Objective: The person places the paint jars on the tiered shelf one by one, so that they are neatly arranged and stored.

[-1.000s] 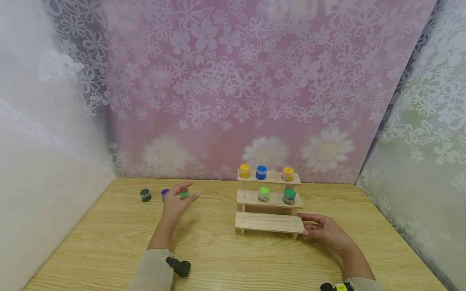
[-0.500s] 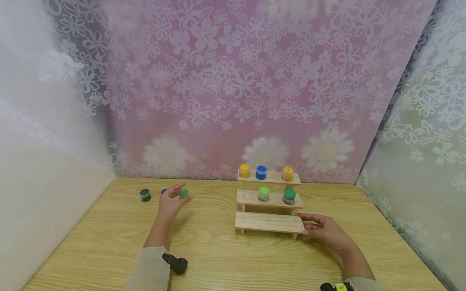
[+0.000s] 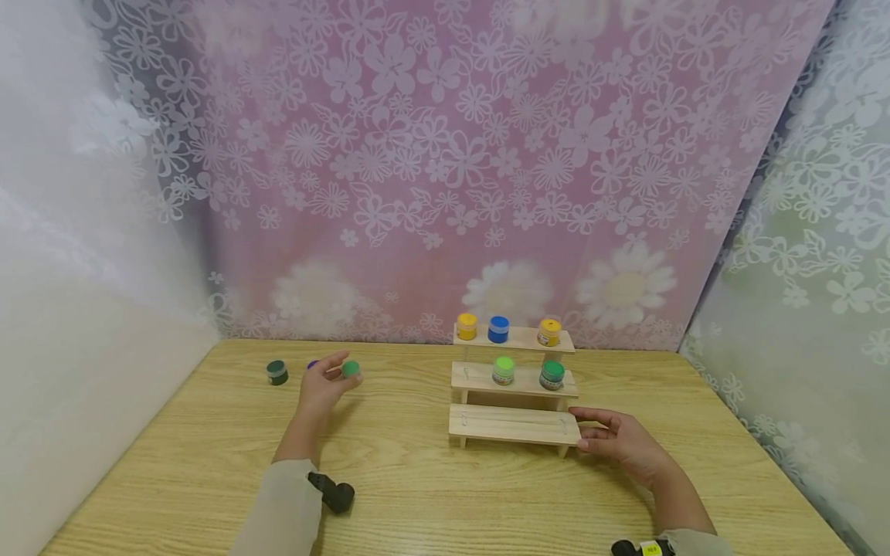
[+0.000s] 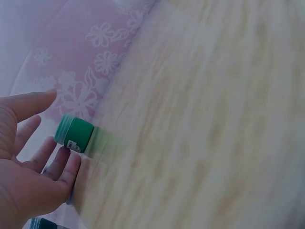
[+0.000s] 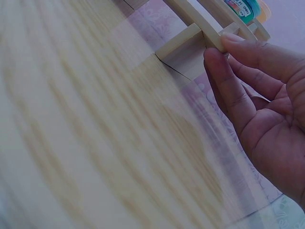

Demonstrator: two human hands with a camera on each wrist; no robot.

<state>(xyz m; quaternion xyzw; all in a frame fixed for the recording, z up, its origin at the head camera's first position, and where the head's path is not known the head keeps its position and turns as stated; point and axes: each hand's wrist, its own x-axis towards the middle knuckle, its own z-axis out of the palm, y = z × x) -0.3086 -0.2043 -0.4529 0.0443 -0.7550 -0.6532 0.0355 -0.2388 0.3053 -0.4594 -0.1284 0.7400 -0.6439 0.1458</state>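
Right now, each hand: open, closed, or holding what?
Left hand: open, at the green jar, not gripping it.
Right hand: closed, holding the wooden stand.

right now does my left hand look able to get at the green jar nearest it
Probably yes: the left hand is right at the green jar, its thumb and fingers parted, and nothing visible blocks the way.

Table point(image 3: 417, 494) and pink curtain point(image 3: 389, 154)

Table: light wood grain. Curtain upright along its far edge, printed with white flowers; large daisies point(image 3: 626, 287) low down. At left, a whitish sheet point(image 3: 97, 309), mostly plain. At right, a pale greenish sheet point(image 3: 820, 278), white flower print.
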